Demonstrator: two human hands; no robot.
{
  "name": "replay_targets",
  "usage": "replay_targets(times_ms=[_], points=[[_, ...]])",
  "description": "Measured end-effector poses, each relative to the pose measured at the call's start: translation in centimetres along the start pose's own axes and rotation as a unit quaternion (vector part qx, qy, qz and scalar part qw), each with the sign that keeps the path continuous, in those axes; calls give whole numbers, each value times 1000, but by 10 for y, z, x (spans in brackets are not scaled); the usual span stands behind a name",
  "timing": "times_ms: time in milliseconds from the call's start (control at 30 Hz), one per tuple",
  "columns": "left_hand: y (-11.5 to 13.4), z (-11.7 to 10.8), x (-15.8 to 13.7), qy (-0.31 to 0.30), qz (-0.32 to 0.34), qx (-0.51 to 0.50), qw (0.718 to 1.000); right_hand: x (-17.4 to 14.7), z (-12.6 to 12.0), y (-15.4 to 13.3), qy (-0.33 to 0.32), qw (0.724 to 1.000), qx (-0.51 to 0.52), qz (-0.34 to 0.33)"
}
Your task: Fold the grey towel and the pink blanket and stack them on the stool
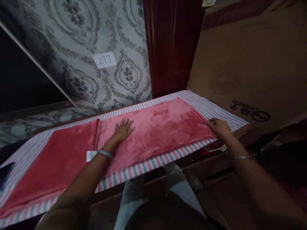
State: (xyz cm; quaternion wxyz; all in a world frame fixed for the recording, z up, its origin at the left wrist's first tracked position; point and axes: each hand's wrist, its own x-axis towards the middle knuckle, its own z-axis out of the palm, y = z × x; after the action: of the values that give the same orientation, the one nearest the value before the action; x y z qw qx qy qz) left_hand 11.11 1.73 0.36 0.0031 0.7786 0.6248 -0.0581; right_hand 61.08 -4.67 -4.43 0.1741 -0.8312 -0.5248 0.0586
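A pinkish-red plush blanket (pixel 158 127) lies stretched lengthwise over a striped cloth. Its left part (pixel 64 156) is folded over, with a thick edge near the middle and a white label (pixel 91 156) at that edge. My left hand (pixel 122 130) rests flat on the blanket just right of the fold, fingers spread. At the blanket's right end, my right hand (pixel 218 127) pinches the edge between thumb and fingers. Both wrists wear a metal bangle.
The striped cloth (pixel 206 107) covers a long table. A large cardboard box (pixel 240 64) stands at the right. Behind are a patterned wall with a paper marked 277 (pixel 104 59), a dark red door (pixel 172 41) and a dark screen (pixel 26 70) at the left.
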Motion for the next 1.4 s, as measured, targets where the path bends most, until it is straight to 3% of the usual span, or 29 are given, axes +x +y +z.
replay_targets(times_ms=[100,200,300,433,533,700,800,933,1067,1167,1400], points=[[1,-4,-13,0,-24,-14,1000,-9,-9,-13,30,999,-36,3],[15,-4,-33,21,15,-23,999,-25,-9,-33,113,984,-43,-132],[33,7,-57,37,83,-27,995,-43,6,-48,79,963,-59,-249],[41,30,-79,54,120,-39,990,-56,31,-48,-8,967,-93,-237],[37,37,-81,69,123,-50,989,-56,37,-42,-14,969,-93,-228],[31,26,-83,32,125,-70,989,-54,27,-43,-41,972,-79,-218],[29,19,-101,40,119,-72,989,-65,20,-61,-25,975,-72,-211],[30,24,-137,66,114,-53,990,-100,24,-108,15,939,-45,-339],[31,40,-161,50,52,-62,995,-133,45,-140,-46,894,-37,-445],[30,49,-167,54,35,-72,995,-140,64,-140,-62,888,-43,-453],[30,59,-172,104,41,-102,988,-126,89,-122,-32,881,-28,-472]])
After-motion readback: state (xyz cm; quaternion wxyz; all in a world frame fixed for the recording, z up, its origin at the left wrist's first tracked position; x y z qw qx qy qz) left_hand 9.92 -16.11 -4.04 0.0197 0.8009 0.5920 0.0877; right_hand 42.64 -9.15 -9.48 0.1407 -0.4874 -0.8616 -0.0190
